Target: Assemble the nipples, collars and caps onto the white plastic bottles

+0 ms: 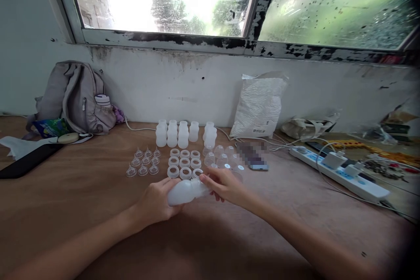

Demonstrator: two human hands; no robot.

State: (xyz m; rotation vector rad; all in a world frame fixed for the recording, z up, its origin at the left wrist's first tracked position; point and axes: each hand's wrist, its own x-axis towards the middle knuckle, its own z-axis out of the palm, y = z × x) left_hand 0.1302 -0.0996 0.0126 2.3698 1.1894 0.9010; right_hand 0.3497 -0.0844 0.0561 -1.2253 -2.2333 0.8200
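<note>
A frosted white baby bottle point(182, 193) lies tilted sideways between my hands, above the front part of the table. My left hand point(160, 201) is wrapped round its base end. The fingers of my right hand point(226, 185) are closed on its other end, which looks like a clear cap and is partly hidden by them. Just beyond are white screw rings point(184, 162) in rows. Clear bottle nipples point(143, 169) stand to their left, and clear domed caps point(222, 159) to their right. Several more frosted bottles point(183, 134) stand in columns behind.
A grey backpack point(78, 100) leans on the wall at left, near a black flat object point(31, 160). A white plastic bag point(257, 107) stands at the back. On the right are a phone point(259, 166), a white power strip point(341, 175) and loose cables.
</note>
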